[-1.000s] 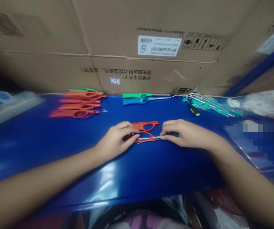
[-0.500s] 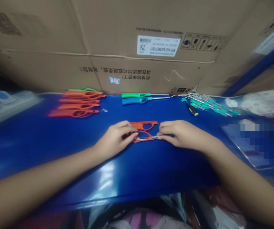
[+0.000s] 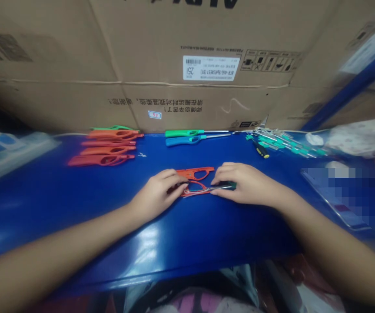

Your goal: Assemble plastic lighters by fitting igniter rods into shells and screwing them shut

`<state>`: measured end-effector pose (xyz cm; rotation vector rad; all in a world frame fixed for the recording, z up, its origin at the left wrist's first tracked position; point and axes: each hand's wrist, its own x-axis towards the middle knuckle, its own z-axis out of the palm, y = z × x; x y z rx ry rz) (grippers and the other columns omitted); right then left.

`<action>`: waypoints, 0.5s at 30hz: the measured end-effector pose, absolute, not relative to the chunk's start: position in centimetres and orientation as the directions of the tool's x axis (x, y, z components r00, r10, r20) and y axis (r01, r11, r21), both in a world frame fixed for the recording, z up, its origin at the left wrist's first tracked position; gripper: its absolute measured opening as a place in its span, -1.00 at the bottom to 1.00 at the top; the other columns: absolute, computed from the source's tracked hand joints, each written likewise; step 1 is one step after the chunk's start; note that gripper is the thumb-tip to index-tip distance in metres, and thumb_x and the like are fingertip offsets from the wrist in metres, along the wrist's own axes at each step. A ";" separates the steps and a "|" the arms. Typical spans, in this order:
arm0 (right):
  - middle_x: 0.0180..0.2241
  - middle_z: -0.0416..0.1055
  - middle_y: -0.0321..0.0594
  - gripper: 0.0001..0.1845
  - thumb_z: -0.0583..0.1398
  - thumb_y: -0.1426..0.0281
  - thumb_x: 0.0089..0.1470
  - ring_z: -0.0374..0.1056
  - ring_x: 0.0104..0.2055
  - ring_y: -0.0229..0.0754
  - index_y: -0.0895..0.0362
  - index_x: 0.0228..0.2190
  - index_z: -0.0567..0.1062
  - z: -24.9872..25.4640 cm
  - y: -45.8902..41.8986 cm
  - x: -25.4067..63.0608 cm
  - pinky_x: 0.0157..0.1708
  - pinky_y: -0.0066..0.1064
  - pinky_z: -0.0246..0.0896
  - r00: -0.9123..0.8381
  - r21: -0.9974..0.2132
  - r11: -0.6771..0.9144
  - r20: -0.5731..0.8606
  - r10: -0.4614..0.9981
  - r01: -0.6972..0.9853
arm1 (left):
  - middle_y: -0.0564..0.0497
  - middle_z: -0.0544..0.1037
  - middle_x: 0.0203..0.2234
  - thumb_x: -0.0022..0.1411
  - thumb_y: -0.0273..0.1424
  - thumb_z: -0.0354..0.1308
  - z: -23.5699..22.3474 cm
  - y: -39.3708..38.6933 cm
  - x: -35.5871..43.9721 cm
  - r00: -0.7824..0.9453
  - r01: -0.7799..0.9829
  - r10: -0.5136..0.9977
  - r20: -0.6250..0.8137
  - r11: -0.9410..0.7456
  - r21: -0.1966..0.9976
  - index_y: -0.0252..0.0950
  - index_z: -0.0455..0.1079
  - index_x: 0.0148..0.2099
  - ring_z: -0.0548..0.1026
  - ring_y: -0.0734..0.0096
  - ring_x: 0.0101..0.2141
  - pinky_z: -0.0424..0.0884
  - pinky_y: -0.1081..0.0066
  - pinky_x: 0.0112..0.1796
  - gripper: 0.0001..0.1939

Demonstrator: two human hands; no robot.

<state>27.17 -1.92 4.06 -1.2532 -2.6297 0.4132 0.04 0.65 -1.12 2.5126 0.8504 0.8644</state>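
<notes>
My left hand (image 3: 161, 189) is closed on the handle end of an orange lighter casing half (image 3: 204, 192), which lies on the blue table with small parts and a thin pale wire in it. A second orange casing half (image 3: 187, 173) lies just behind. My right hand (image 3: 249, 182) pinches around a thin metal lighter tube (image 3: 221, 188) with a dark green end. The tube's left end meets the nozzle end of the front casing half. My fingers hide part of the casing and its inner parts.
Several orange and red lighter casings (image 3: 107, 150) are stacked at left. Green (image 3: 184, 133) and blue (image 3: 182, 141) lighters lie behind. Back right are metal tubes with teal parts (image 3: 281, 141) and a yellow-black screwdriver (image 3: 261, 149). A phone (image 3: 332, 200) lies right; a cardboard box (image 3: 154, 52) stands behind.
The right-hand fingers have opened slightly and shifted, so more of the metal tube and its green end shows. My left hand keeps its grip. The view has tilted up a little.
</notes>
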 end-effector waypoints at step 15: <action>-0.34 0.48 -0.24 -0.89 0.22 0.46 0.19 0.33 -0.31 -0.23 0.14 -0.41 0.49 3.6 -1.9 26.2 -0.30 -0.41 0.13 -0.525 -0.501 0.438 -0.040 0.850 0.747 | -0.06 0.57 -0.28 0.35 -0.43 0.19 -1.1 0.7 0.0 0.633 0.338 0.583 0.510 -0.800 0.495 -0.29 0.59 -0.08 0.56 0.39 -0.27 0.51 0.39 -0.22 -0.83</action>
